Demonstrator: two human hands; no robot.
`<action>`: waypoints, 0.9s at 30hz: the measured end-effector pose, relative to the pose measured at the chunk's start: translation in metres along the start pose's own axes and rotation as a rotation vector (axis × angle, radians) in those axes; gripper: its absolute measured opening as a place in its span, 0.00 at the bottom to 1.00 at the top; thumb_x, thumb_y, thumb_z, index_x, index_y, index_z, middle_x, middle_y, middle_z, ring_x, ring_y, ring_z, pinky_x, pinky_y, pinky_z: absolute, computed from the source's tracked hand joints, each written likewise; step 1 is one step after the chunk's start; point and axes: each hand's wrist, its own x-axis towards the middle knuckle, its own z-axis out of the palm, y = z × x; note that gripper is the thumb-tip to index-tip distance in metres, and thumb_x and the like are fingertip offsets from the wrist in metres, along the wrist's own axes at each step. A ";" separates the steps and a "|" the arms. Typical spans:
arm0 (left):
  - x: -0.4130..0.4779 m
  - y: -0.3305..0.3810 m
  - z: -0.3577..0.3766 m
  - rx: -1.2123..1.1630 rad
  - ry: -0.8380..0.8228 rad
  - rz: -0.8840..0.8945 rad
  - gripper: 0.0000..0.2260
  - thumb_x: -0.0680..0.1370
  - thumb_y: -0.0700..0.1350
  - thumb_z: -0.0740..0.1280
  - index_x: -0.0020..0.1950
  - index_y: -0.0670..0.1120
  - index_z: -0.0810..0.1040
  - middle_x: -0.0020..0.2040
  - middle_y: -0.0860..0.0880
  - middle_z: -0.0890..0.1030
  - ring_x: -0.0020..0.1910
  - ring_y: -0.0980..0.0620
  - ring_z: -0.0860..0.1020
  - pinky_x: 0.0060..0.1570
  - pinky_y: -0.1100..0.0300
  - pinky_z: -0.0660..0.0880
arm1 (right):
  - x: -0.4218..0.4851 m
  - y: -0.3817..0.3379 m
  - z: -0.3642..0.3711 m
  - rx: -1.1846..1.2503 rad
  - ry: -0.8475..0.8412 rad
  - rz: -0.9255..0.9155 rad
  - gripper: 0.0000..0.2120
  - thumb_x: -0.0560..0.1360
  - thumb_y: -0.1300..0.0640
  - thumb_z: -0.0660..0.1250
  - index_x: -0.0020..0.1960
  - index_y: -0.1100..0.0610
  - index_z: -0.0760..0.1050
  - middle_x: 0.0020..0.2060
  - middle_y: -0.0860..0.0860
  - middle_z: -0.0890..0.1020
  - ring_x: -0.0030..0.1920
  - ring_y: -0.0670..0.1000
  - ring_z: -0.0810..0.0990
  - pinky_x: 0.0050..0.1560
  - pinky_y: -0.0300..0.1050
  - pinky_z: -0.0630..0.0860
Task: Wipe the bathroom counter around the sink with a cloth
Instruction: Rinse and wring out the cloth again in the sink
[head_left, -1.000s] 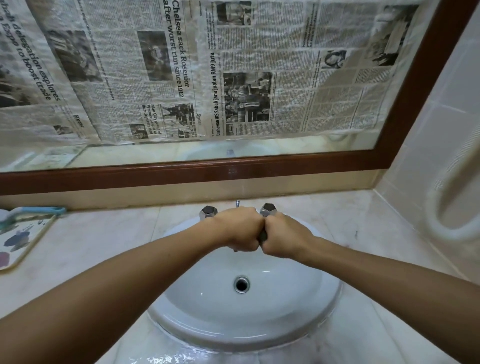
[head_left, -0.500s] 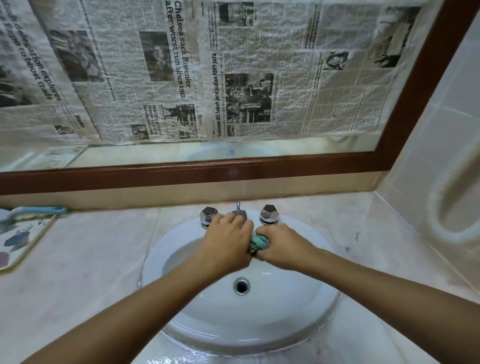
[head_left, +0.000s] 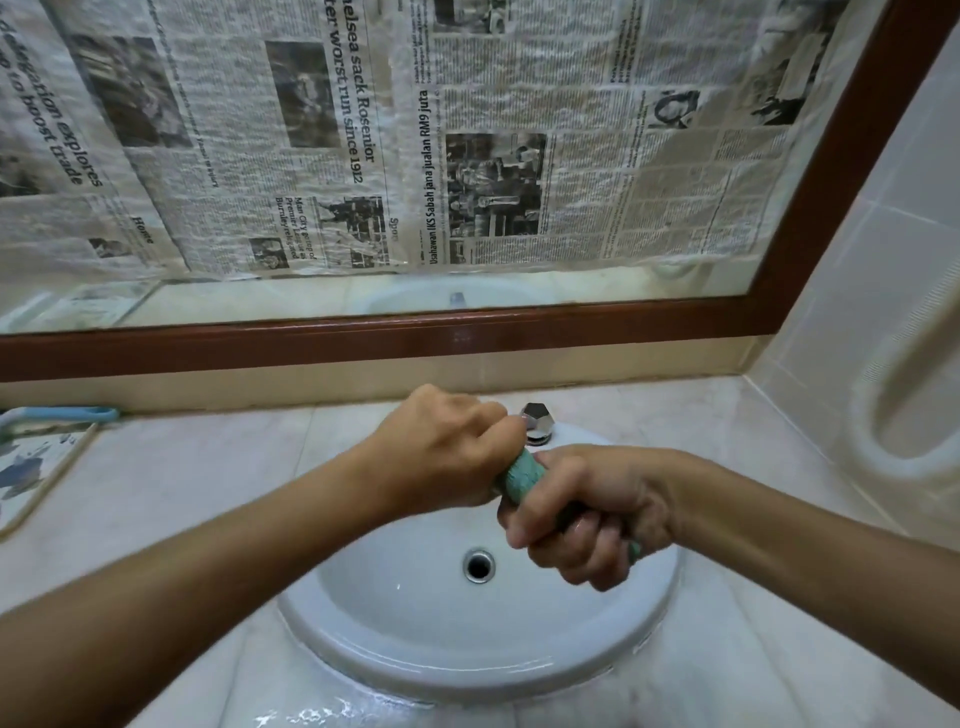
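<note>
Fists, both of them, are closed around one rolled green cloth (head_left: 519, 475) above the white sink (head_left: 467, 654). The left hand (head_left: 441, 457) sits higher and nearer the wall, knuckles up, clamped tight on the upper end of the cloth. A short twisted stretch of cloth shows between the two hands, and the right hand (head_left: 587, 514) grips the lower end, fingers curled under, with a bit of green poking out below the palm. Both hands hang over the basin's back right part, above and right of the drain (head_left: 479, 565). One chrome tap knob (head_left: 538, 420) shows just behind the left hand's knuckles.

Half a second ago the hands were level, side by side at the basin's centre, with both knobs and the small middle stem showing; now the left has risen and covers the left knob, the right has dropped lower and rightward. Water glistens on the pale surface (head_left: 197, 467) at the sink's front edge.
</note>
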 end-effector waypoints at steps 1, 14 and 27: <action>0.005 -0.002 -0.001 0.008 -0.097 -0.005 0.03 0.65 0.41 0.68 0.36 0.43 0.76 0.27 0.47 0.74 0.20 0.44 0.71 0.19 0.63 0.65 | 0.002 -0.002 -0.001 -0.071 0.127 0.014 0.21 0.75 0.61 0.62 0.32 0.52 0.52 0.18 0.47 0.58 0.19 0.45 0.52 0.25 0.29 0.50; -0.018 0.020 0.067 -0.238 -0.841 -0.788 0.04 0.72 0.39 0.63 0.42 0.42 0.76 0.41 0.38 0.79 0.43 0.37 0.79 0.35 0.56 0.69 | 0.082 0.017 -0.035 -1.141 1.084 -0.081 0.04 0.66 0.62 0.63 0.36 0.54 0.70 0.31 0.49 0.71 0.35 0.55 0.74 0.28 0.40 0.66; -0.046 0.027 0.081 -0.141 -0.533 -0.766 0.06 0.66 0.39 0.66 0.40 0.43 0.81 0.34 0.40 0.81 0.33 0.38 0.78 0.29 0.60 0.61 | 0.102 0.022 -0.053 -1.083 1.001 -0.079 0.04 0.63 0.62 0.65 0.36 0.55 0.75 0.29 0.50 0.75 0.29 0.55 0.75 0.28 0.43 0.70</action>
